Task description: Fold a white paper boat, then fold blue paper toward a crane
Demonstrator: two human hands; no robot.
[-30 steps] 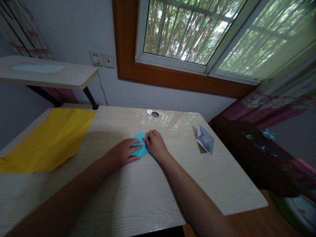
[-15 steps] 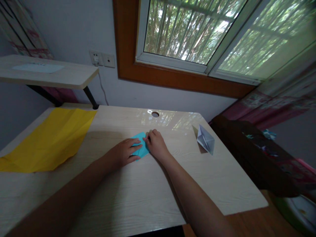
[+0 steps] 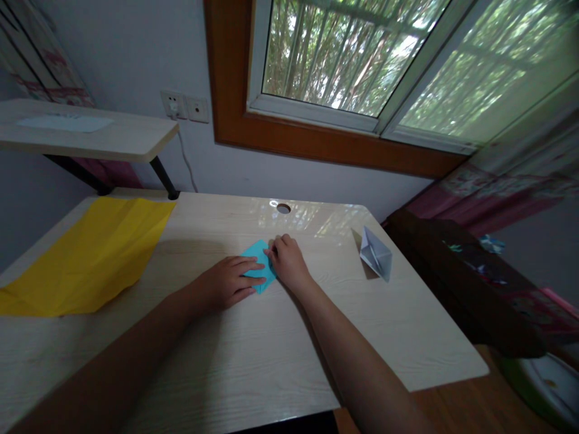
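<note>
On the desk [image 3: 253, 361] | both hands [image 3: 226, 280] press blue paper [image 3: 259, 252]

Pale wood desk [image 3: 253, 355]; wood-framed window [image 3: 362, 66] beyond, daylight through greenery. Wall sockets [image 3: 184, 106] and side shelf [image 3: 90, 135] far left. Patterned curtain [image 3: 506, 181] right.

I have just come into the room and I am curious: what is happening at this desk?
A person presses a small blue paper flat on the wooden desk with both hands. The left hand lies over its near side, and the right hand pinches its right edge. A yellow sheet lies to the left; a folded white paper boat sits to the right.
</note>
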